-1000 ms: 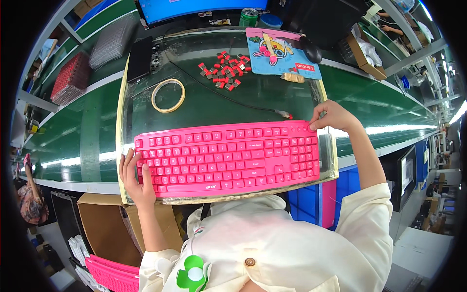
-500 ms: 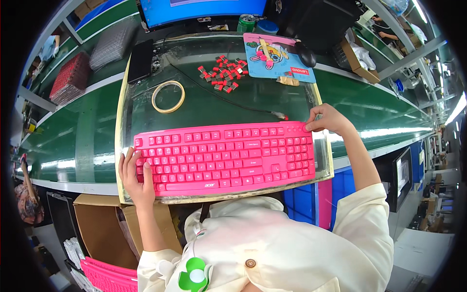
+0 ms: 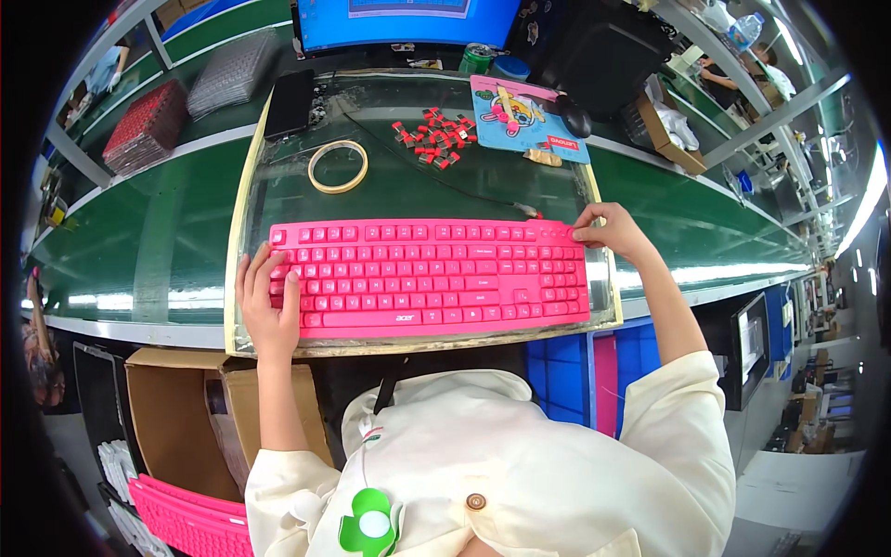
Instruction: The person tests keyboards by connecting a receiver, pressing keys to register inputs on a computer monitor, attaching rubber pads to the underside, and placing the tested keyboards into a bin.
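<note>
Keyboards: two pink ones; one keyboard lies flat on the mat in front of the person, long side across; a second keyboard shows at the lower left, below the bench, beside the box.
Left hand: open, palm down, fingers spread over the keys at the keyboard's left end, thumb at its near edge.
Right hand: fingers curled on the keyboard's far right corner, pinching its edge.
Tape: one tape roll, a thin pale ring, lying flat on the mat beyond the keyboard, well apart from it.
Keycaps: one loose heap of small red keycaps, too many and too small to count, right of the tape.
Mouse pad: one, light blue with a cartoon print, the mouse pad at the mat's far right corner; one dark mouse on its right edge.
Cable: one thin dark cable runs across the mat to the keyboard's far edge.
Mat: one clear, glossy mat with a yellowish rim.
Bench: a green bench, smooth and shiny, with light strips mirrored in it.
Box: one open brown cardboard box under the bench at left.
Trays: one red tray and one grey tray, both gridded, far left.
Monitor: one blue-lit monitor at the far edge.
Room: a workshop with metal shelf rails overhead; another person's sleeve far upper left.
</note>
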### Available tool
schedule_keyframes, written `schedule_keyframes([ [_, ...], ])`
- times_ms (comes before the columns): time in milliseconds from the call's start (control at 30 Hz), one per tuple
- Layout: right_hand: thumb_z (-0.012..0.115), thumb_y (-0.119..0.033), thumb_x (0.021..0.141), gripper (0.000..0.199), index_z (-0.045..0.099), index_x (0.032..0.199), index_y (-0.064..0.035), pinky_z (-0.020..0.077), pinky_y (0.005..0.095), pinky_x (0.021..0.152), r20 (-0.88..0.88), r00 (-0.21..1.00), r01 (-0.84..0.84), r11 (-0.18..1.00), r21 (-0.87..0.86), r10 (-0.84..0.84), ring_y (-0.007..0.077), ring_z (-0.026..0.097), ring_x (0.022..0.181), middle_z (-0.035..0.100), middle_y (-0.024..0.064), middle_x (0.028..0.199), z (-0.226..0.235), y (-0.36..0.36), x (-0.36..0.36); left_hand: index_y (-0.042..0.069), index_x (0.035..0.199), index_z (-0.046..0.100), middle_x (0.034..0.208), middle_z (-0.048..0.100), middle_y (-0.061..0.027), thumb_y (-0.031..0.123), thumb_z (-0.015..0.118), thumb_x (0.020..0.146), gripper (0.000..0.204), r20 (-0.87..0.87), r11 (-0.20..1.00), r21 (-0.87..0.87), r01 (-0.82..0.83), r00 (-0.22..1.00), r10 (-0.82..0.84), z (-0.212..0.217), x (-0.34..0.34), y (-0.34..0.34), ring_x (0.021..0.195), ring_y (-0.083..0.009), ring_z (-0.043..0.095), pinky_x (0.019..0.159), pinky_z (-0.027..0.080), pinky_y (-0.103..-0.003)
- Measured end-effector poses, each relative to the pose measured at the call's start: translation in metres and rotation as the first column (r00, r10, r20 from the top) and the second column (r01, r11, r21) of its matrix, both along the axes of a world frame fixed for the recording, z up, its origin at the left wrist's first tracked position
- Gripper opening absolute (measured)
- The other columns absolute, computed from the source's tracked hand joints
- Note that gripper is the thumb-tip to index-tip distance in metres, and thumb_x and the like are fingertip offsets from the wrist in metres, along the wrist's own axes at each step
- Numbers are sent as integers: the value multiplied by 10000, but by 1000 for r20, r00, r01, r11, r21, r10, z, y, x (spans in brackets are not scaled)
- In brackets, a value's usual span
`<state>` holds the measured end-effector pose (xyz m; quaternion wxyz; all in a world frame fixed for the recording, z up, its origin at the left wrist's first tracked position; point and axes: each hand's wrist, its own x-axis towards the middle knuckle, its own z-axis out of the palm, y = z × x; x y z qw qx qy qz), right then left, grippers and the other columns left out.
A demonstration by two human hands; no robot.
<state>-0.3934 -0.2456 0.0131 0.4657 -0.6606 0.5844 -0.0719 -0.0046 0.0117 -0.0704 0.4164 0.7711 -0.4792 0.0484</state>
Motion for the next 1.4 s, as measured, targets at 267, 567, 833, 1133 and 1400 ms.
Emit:
schedule_keyframes([
  [267, 699, -100, 767, 97, 627, 754, -36, 511, 227, 605, -20, 1000, -5, 1000, 24, 6, 147, 597, 666, 633, 71, 786, 2, 0, 1, 82, 1070, 611, 1251, 551, -65, 120, 556, 822, 257, -55, 1000, -10, 13, 998, -13, 2, 0, 1, 1257, -304, 376, 1037, 311, -407],
  [567, 681, -107, 785, 108, 609, 792, -26, 544, 268, 632, 124, 979, 146, 983, 114, -160, 162, 626, 687, 648, 92, 797, -12, 2, -5, 78, 1066, 613, 1239, 562, -66, 113, 545, 827, 251, -32, 999, -30, 11, 999, -12, 1, 0, 2, 1244, -304, 394, 1038, 310, -410],
  [833, 683, -109, 784, 122, 603, 806, -19, 555, 257, 609, 97, 980, 163, 979, 124, -175, 166, 631, 638, 650, 106, 781, -8, 4, -2, 80, 1064, 615, 1241, 561, -64, 105, 541, 827, 249, -3, 999, -29, 19, 1000, -19, 2, -1, 0, 1237, -302, 402, 1040, 309, -410],
  [1133, 690, -99, 774, 134, 636, 843, 1, 549, 238, 589, 67, 992, 104, 991, 81, -109, 161, 629, 616, 645, 95, 760, 1, 7, 0, 75, 1039, 625, 1230, 569, -66, 96, 546, 823, 231, -35, 999, -52, 11, 999, -13, 4, -1, 0, 1226, -288, 418, 1044, 312, -395],
  [1400, 695, -81, 758, 105, 674, 821, 0, 538, 219, 571, -162, 974, -144, 986, 88, 156, 145, 618, 623, 648, 80, 765, 16, -14, 12, 68, 1002, 635, 1211, 581, -72, 79, 549, 815, 206, -74, 998, -62, 13, 997, -17, 4, -1, 0, 1196, -270, 453, 1042, 322, -383],
])
